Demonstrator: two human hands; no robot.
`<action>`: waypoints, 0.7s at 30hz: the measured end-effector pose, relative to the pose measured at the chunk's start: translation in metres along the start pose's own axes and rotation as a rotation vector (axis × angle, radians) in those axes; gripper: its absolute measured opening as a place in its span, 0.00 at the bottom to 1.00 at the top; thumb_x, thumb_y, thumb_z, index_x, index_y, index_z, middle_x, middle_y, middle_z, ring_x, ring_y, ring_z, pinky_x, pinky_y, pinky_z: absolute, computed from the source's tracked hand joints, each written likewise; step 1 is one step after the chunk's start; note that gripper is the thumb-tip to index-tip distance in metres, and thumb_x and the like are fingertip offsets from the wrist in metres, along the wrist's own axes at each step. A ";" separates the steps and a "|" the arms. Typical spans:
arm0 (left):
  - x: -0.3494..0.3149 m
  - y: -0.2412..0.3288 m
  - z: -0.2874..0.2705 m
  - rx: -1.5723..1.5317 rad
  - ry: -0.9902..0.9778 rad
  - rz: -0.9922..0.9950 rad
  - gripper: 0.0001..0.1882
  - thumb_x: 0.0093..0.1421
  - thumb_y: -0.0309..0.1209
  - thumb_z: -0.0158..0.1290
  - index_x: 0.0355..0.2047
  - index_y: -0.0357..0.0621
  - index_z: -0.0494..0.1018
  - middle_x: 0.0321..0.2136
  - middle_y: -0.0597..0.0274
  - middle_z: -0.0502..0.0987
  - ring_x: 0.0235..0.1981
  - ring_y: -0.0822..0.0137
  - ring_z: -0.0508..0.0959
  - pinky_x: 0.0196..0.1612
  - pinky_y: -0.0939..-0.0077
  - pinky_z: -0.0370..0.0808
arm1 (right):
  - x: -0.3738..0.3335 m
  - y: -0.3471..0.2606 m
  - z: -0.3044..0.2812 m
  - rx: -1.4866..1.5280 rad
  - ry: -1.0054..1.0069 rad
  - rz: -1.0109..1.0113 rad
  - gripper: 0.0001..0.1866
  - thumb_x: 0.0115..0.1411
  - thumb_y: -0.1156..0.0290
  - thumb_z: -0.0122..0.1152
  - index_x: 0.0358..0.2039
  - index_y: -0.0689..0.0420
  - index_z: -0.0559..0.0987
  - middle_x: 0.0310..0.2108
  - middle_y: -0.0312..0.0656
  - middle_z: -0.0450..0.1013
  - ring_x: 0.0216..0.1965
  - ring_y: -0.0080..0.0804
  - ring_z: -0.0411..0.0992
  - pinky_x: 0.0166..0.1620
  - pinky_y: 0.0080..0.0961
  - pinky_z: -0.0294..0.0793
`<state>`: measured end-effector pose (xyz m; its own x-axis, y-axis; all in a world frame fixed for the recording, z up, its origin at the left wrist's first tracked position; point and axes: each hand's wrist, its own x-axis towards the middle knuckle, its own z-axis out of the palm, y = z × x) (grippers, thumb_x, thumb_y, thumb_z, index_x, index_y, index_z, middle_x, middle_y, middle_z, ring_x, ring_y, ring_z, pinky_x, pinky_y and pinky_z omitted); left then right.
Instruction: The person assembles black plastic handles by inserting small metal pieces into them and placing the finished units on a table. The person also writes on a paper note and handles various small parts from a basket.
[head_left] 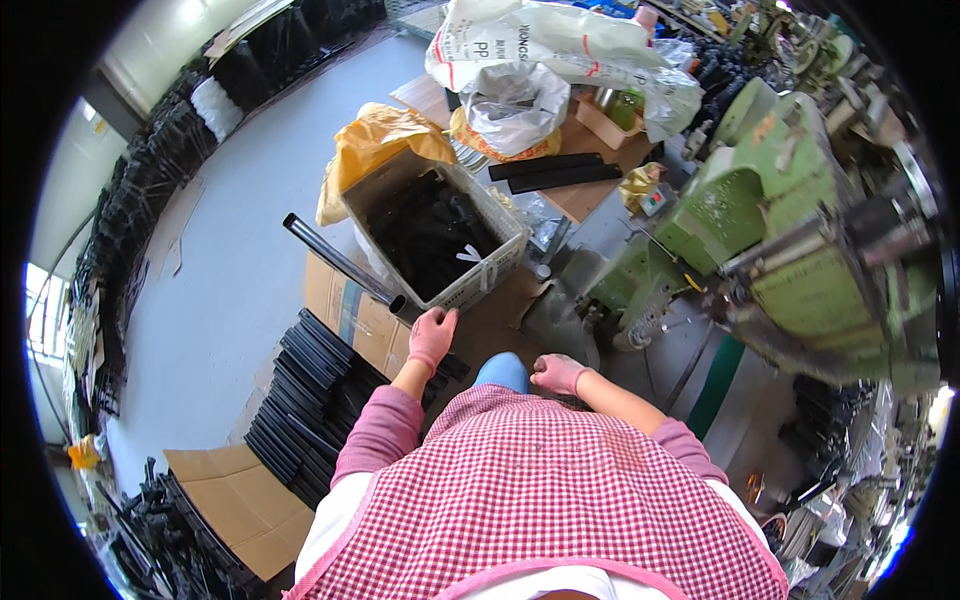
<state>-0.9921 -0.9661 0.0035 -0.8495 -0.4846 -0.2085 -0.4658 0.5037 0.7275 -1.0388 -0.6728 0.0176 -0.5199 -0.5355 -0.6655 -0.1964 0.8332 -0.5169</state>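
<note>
My left hand (432, 338), in a pink glove, is closed just below the near corner of a grey plastic crate (478, 284); what its fingers hold, if anything, is hidden. Beside it, a shiny black tube (343, 262) slants up to the left along the crate's side, its round near end apart from my fingers. Dark black parts (430, 215) fill the crate, with a small white strip on top. My right hand (560, 373), also gloved in pink, is curled closed beside my blue-covered knee (503, 371). Whether anything is inside it cannot be made out.
Black tubes (310, 390) lie stacked at my left beside flattened cardboard (240, 500). A green machine (760, 220) stands close on my right. Beyond the crate are a yellow sack (385, 140), white bags (520, 100) and two flat black pieces (565, 178) on a board.
</note>
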 end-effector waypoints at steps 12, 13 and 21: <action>0.323 0.052 0.053 -0.626 0.127 0.091 0.08 0.63 0.28 0.55 0.41 0.38 0.75 0.30 0.67 0.77 0.28 0.78 0.74 0.33 0.83 0.72 | 0.195 -0.149 -0.304 -0.339 0.595 -0.495 0.15 0.57 0.61 0.58 0.41 0.57 0.76 0.42 0.52 0.76 0.48 0.49 0.74 0.49 0.40 0.74; 0.350 0.059 0.053 -0.749 0.064 0.042 0.08 0.63 0.26 0.54 0.42 0.37 0.75 0.32 0.67 0.77 0.30 0.79 0.74 0.35 0.84 0.72 | 0.215 -0.171 -0.332 -0.371 0.681 -0.507 0.15 0.57 0.62 0.59 0.42 0.57 0.76 0.42 0.51 0.75 0.47 0.50 0.74 0.49 0.41 0.74; 0.503 0.125 0.032 -0.285 0.312 -0.010 0.19 0.59 0.35 0.54 0.49 0.42 0.74 0.45 0.49 0.76 0.49 0.51 0.76 0.52 0.63 0.73 | 0.377 -0.300 -0.466 -1.618 0.597 -0.510 0.23 0.61 0.66 0.50 0.57 0.52 0.75 0.67 0.45 0.59 0.71 0.39 0.50 0.72 0.56 0.31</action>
<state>-1.4861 -1.1240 -0.0310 -0.7090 -0.7041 -0.0401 -0.3492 0.3012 0.8873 -1.5633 -1.0604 0.1728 -0.2811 -0.9441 -0.1720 -0.7600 0.1096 0.6406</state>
